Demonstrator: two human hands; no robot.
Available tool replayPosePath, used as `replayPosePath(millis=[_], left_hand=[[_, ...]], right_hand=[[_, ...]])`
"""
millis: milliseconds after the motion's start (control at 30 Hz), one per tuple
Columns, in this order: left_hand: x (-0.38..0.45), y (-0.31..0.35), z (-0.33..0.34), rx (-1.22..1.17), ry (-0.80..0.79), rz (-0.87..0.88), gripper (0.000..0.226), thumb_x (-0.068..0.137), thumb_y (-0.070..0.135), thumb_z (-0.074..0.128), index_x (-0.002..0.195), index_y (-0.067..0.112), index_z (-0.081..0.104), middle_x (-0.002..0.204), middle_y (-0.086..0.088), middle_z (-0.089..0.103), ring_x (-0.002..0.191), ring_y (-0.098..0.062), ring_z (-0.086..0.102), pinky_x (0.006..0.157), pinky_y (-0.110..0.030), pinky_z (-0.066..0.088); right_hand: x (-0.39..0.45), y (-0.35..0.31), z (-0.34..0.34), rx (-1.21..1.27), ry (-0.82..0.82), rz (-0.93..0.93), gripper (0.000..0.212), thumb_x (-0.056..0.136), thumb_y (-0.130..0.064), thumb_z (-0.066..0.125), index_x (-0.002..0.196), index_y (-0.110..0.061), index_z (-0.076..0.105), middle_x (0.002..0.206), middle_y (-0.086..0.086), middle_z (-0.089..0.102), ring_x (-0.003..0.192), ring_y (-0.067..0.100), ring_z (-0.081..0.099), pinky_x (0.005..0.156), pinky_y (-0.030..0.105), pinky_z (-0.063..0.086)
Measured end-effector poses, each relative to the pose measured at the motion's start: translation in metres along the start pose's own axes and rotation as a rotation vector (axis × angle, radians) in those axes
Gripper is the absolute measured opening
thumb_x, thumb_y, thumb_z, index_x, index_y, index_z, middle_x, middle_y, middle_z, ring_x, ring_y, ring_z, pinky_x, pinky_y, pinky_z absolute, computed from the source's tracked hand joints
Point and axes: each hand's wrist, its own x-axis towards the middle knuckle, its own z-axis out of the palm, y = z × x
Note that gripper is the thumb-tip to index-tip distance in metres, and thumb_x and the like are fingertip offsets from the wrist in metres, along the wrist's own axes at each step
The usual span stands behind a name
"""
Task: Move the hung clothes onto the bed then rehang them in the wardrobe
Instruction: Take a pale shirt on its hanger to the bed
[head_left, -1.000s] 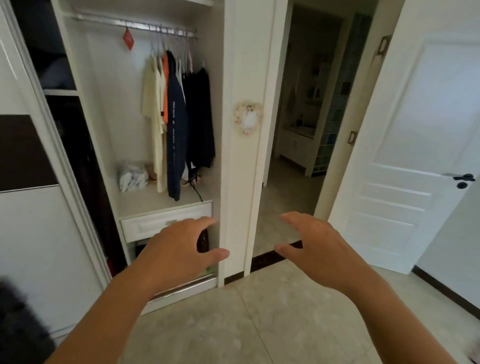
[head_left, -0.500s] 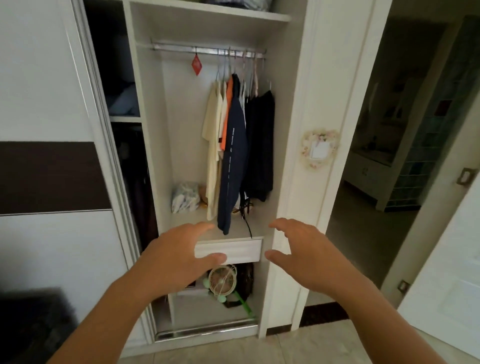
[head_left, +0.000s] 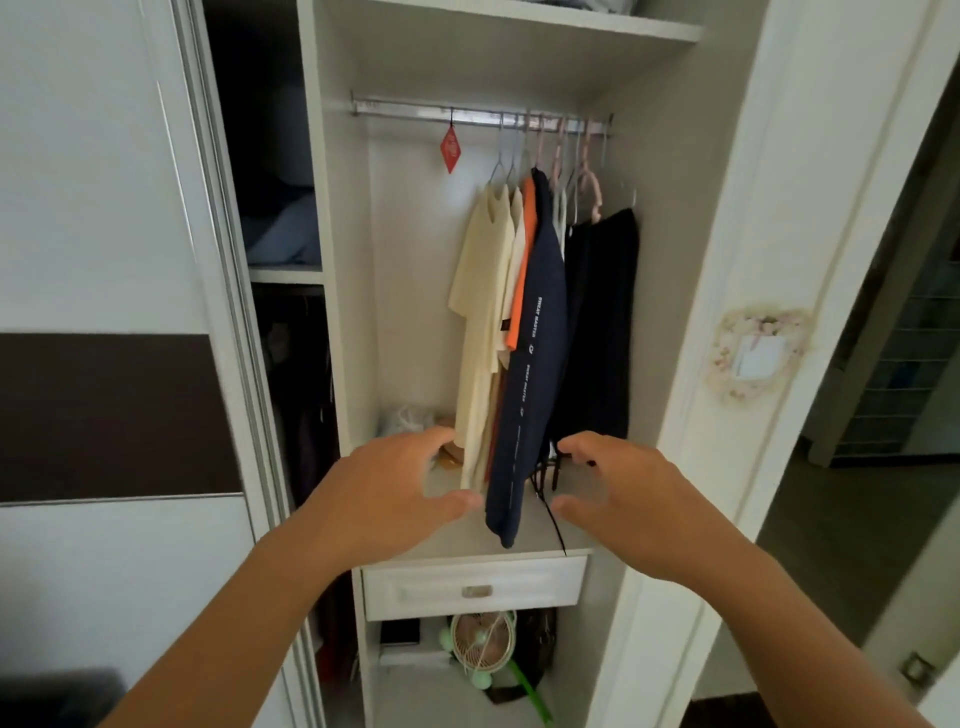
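Your left hand (head_left: 387, 493) and right hand (head_left: 626, 499) reach toward the wardrobe (head_left: 727, 260) with fingers loosely spread, grasping nothing. The hung clothes (head_left: 540, 332) hang from the rail (head_left: 415, 108), their lower hems between your two hands.

A steel rail (head_left: 415, 110) ran across my wardrobe (head_left: 727, 260) bay and carried the clothes on hangers: two cream shirts (head_left: 480, 312) at the left, an orange one (head_left: 523, 260), a navy one (head_left: 535, 364), then black garments (head_left: 602, 322) at the right. A red tag (head_left: 450, 148) hung alone on the rail further left. Below them a white shelf (head_left: 524, 535) above the drawer (head_left: 472, 590) bore a crumpled pale bundle (head_left: 405, 418) at its back left. On the bottom board, under the drawer, stood a small fan (head_left: 483, 642).
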Motion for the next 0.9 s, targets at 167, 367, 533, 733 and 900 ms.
replayPosePath(millis=[167,367,533,733,900], left_hand=[[0.058,-0.044,-0.022,-0.053,-0.029,0.066,0.051,0.086,0.058,0.061,0.132,0.042,0.049,0.102,0.032,0.054,0.095,0.007,0.055,0.082,-0.015,0.045],[0.126,-0.083,-0.037,0.003,-0.003,0.062,0.061,0.085,0.063,0.058,0.138,0.036,0.045,0.125,0.015,0.057,0.106,-0.004,0.054,0.088,-0.027,0.047],[0.187,-0.091,-0.044,0.008,0.018,0.067,0.065,0.089,0.059,0.058,0.146,0.035,0.037,0.139,0.009,0.05,0.121,-0.01,0.05,0.097,-0.03,0.043],[0.27,-0.084,-0.05,0.007,0.106,0.096,0.062,0.09,0.053,0.06,0.144,0.031,0.041,0.136,0.008,0.052,0.104,-0.005,0.048,0.091,-0.026,0.043],[0.34,-0.083,-0.06,0.051,0.164,0.058,0.059,0.087,0.057,0.062,0.138,0.03,0.049,0.122,0.008,0.056,0.106,-0.013,0.056,0.089,-0.031,0.047]], right_hand=[[0.064,-0.02,0.008,0.028,0.045,0.021,0.06,0.091,-0.045,0.065,0.144,-0.033,0.041,0.137,-0.012,0.053,0.121,0.01,0.054,0.099,0.031,0.048],[0.134,-0.027,0.008,0.008,0.071,0.008,0.059,0.09,-0.045,0.066,0.142,-0.032,0.042,0.135,-0.011,0.055,0.117,0.01,0.057,0.098,0.034,0.051],[0.196,-0.015,-0.001,-0.004,0.105,-0.028,0.053,0.09,-0.043,0.066,0.138,-0.031,0.047,0.129,-0.01,0.058,0.112,0.01,0.058,0.093,0.031,0.052],[0.291,0.006,-0.02,-0.007,0.199,-0.077,0.056,0.088,-0.048,0.066,0.136,-0.023,0.051,0.106,-0.005,0.065,0.092,0.013,0.064,0.086,0.039,0.056],[0.379,0.017,-0.05,-0.013,0.305,-0.13,0.056,0.089,-0.044,0.066,0.136,-0.017,0.054,0.121,0.003,0.064,0.109,0.018,0.062,0.092,0.034,0.052]])
